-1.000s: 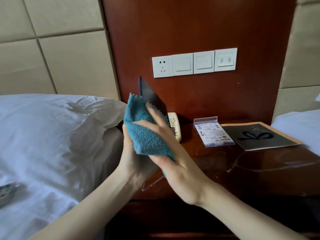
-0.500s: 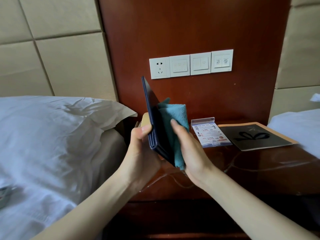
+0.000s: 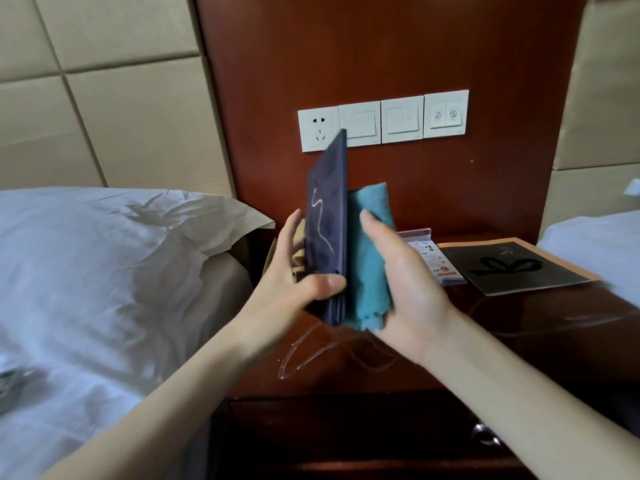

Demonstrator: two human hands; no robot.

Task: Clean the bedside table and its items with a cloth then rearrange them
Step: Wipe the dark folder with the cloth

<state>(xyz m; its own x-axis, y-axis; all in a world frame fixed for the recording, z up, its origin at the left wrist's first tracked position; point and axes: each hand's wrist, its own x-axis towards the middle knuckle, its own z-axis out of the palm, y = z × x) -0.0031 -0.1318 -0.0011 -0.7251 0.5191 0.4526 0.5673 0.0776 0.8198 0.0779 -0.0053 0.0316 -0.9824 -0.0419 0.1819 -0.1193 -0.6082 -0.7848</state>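
A dark blue folder (image 3: 327, 216) stands upright above the wooden bedside table (image 3: 519, 341). My left hand (image 3: 294, 275) grips its lower edge, thumb on the near face, fingers behind. My right hand (image 3: 401, 282) holds a teal cloth (image 3: 369, 251) flat against the folder's right face. A laminated card (image 3: 429, 259) and a black booklet with a bow design (image 3: 512, 268) lie on the table at the back right. A cream remote is mostly hidden behind my left hand.
A white pillow and bedding (image 3: 104, 271) lie to the left, another bed's edge (image 3: 595, 244) to the right. A socket and switch panel (image 3: 382, 121) sits on the wooden wall panel. A thin clear cable (image 3: 311, 355) trails across the tabletop. A drawer knob (image 3: 483, 436) shows below.
The cloth moved from the folder's left face to its right face. The folder has been raised slightly and turned so its left face shows. My left hand keeps its hold.
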